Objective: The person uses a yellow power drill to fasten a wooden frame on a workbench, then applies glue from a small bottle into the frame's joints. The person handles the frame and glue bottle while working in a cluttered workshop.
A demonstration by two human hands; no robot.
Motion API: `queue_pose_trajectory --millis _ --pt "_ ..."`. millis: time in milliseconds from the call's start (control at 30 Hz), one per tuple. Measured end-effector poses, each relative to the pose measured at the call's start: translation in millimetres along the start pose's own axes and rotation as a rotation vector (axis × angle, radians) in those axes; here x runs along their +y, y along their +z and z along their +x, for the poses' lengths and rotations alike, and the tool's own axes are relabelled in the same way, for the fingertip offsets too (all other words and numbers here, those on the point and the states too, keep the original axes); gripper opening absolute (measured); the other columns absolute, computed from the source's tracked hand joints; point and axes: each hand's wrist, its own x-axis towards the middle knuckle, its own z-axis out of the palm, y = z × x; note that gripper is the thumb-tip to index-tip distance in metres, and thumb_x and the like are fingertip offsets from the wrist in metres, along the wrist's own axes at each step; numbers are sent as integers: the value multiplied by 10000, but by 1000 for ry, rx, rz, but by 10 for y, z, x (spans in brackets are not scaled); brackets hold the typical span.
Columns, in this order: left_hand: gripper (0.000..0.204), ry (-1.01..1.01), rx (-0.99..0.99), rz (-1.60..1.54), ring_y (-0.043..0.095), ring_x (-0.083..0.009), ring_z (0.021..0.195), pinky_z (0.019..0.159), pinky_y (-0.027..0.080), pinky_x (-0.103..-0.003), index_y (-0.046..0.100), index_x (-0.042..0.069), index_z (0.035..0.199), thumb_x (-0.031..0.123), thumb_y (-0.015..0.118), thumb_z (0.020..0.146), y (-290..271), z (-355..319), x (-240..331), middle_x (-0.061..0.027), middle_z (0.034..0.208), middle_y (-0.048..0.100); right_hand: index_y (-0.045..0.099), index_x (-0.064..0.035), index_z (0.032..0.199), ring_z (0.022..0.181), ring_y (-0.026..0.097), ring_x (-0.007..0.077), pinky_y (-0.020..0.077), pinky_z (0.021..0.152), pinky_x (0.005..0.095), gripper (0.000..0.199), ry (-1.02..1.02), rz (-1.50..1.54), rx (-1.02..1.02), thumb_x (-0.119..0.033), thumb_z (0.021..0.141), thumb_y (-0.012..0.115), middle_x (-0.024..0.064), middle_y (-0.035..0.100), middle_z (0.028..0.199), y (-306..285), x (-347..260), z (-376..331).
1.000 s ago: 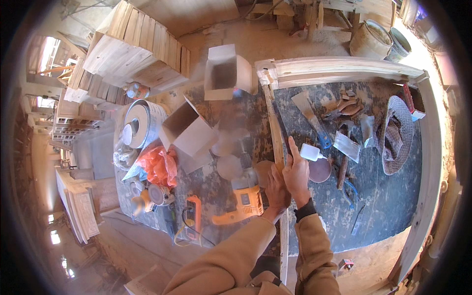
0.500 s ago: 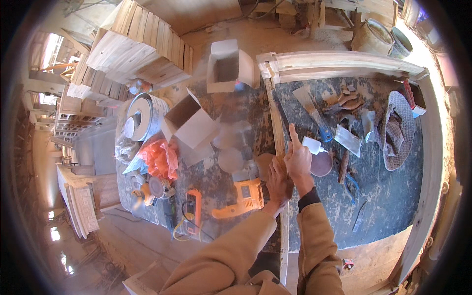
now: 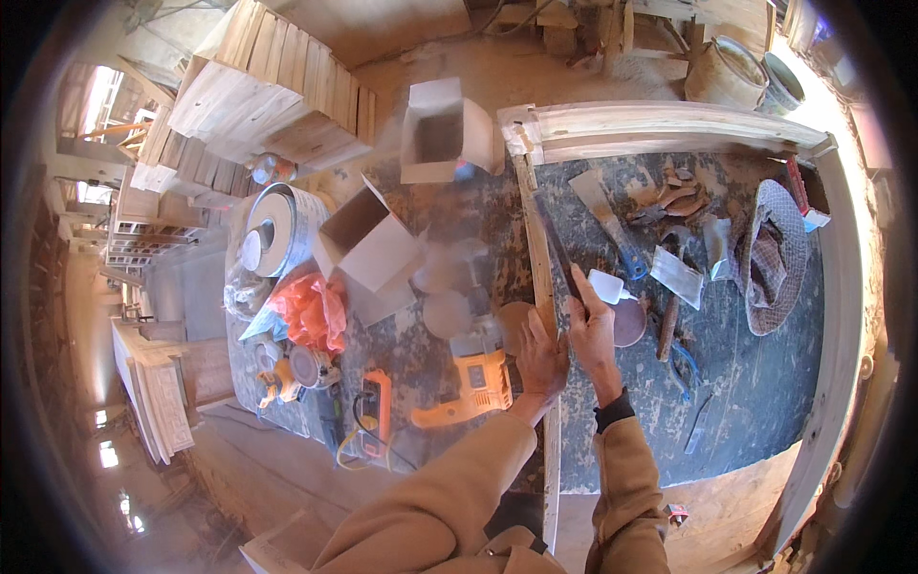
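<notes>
A pale wooden frame (image 3: 660, 131) lies on a dark, paint-worn table, and its left rail (image 3: 539, 273) runs lengthwise in front of me. My left hand (image 3: 542, 362) is wrapped over that rail, thumb side toward the right. Just right of the rail, my right hand (image 3: 594, 342) is closed on a long, dark, flat file (image 3: 552, 230), whose far end points away along the rail. A white glue bottle (image 3: 608, 285) and a round sanding disc (image 3: 629, 323) lie beside my right hand. An orange power tool (image 3: 475, 385) rests left of my left hand.
Inside the frame lie a scraper (image 3: 610, 218), blue-handled pliers (image 3: 683, 371), a thin blade (image 3: 700, 426) and a checked hat (image 3: 773, 258). Cardboard boxes (image 3: 381, 256), an orange plastic bag (image 3: 314, 311) and a tape roll (image 3: 279, 230) sit left. Stacked boards (image 3: 277, 81) stand beyond.
My right hand has drawn back toward me and slightly right with the file, and its index finger is less stretched out. My left hand has stayed on the rail.
</notes>
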Motion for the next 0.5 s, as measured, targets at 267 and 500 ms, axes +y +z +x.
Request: queue_pose_trajectory --millis 267,500 --pt "723 -35 -1 -51 537 -526 1091 856 495 -570 261 -64 1458 285 623 939 44 1 -10 -339 1195 504 521 -191 1459 694 627 434 513 671 466 518 61 -346 -39 -69 957 563 265 627 759 85 2 67" --pt "683 -6 16 -78 542 -530 1071 862 493 -562 265 -78 1447 226 591 930 -13 18 36 -342 1174 510 520 -160 1459 692 650 426 496 636 479 504 178 -314 -86 -77 964 565 270 637 774 76 -80 12"
